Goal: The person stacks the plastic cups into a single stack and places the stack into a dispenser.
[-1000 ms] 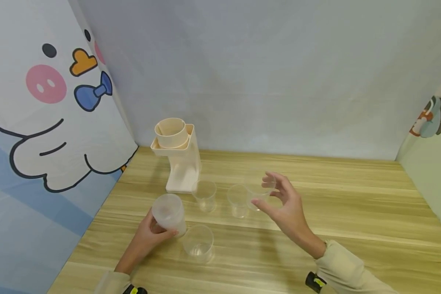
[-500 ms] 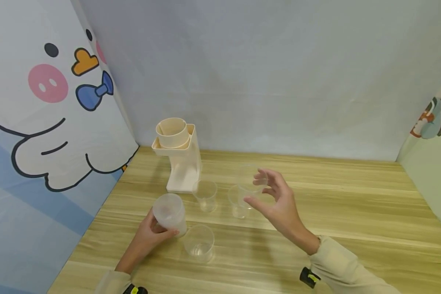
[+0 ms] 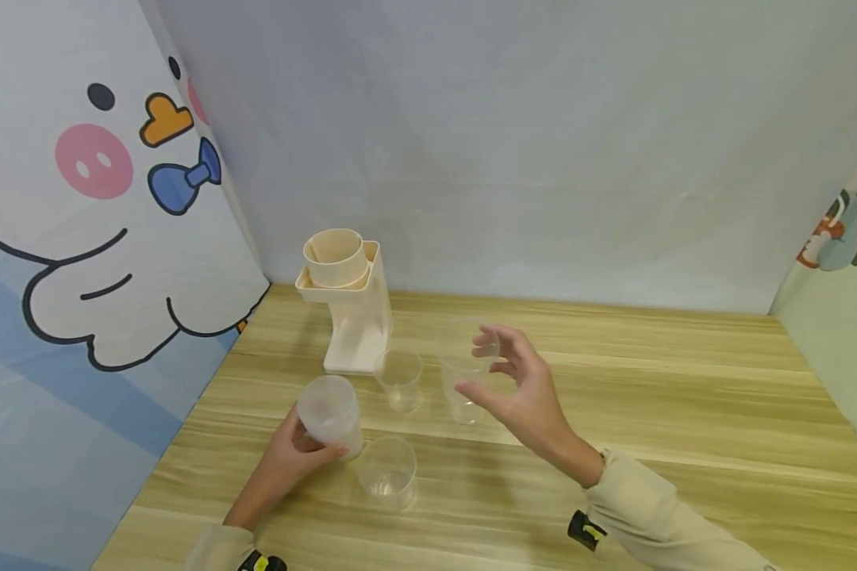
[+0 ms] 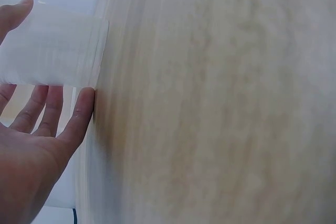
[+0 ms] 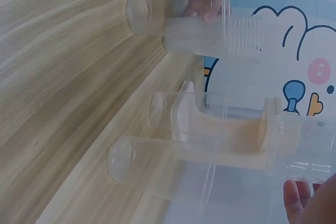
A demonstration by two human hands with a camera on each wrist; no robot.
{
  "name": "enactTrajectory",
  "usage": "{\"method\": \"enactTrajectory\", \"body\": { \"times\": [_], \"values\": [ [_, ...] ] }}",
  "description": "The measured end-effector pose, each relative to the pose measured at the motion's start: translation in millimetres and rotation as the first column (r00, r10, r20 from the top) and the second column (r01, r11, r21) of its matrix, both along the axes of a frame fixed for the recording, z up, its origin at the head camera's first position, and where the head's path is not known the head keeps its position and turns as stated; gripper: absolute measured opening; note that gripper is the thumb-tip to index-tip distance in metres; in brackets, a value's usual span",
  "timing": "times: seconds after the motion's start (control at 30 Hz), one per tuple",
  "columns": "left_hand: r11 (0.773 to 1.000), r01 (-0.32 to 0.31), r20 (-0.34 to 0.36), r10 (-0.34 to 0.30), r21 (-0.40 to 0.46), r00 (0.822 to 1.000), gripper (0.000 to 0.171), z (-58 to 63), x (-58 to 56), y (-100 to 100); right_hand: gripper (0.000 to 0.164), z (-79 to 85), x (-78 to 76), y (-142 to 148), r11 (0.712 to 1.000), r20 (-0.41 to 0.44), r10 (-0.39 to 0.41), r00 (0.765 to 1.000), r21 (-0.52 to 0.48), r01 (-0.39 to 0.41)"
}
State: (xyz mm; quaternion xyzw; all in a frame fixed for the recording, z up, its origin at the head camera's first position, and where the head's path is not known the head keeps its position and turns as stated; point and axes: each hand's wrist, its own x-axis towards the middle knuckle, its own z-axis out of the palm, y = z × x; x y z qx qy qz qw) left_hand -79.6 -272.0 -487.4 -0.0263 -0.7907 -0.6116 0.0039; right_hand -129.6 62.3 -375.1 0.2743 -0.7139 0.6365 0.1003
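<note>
My left hand (image 3: 289, 460) grips a stack of clear plastic cups (image 3: 332, 420) from its near side. In the left wrist view, the thumb and fingers (image 4: 79, 116) lie on opposite sides of that stack (image 4: 52, 48). My right hand (image 3: 521, 388) holds a single clear plastic cup (image 3: 464, 345) between thumb and fingers, raised off the table. It overlaps a standing plastic cup (image 3: 464, 411) in the head view; the right wrist view shows the held cup (image 5: 307, 145) apart from the standing one (image 5: 163, 166). Two more upright cups stand nearby, one behind (image 3: 402, 388) and one in front (image 3: 388, 476).
A cream-coloured stand (image 3: 357, 333) with a round cup-like piece (image 3: 336, 266) on top is at the back left of the wooden table (image 3: 685, 428). A grey cloth wall (image 3: 543, 159) closes the back; a cartoon-printed curtain (image 3: 114, 262) hangs at the left.
My right hand has moved left with the plastic cup, from right of the standing cup to over it in the head view. My left hand and its stack have stayed put.
</note>
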Motion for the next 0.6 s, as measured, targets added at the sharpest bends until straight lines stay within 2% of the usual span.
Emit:
{"method": "enactTrajectory", "body": {
  "times": [0.37,0.6],
  "values": [
    [1.000,0.000,0.017,0.000,0.011,1.000,0.084,0.4,0.1,0,0.067,5.2,-1.2,-14,0.999,-0.003,0.031,1.000,0.013,-0.031],
    [1.000,0.007,0.008,-0.007,0.002,1.000,0.083,0.7,0.2,0,0.063,32.4,11.7,-26,0.999,0.012,0.038,0.999,0.021,-0.038]
  ]
}}
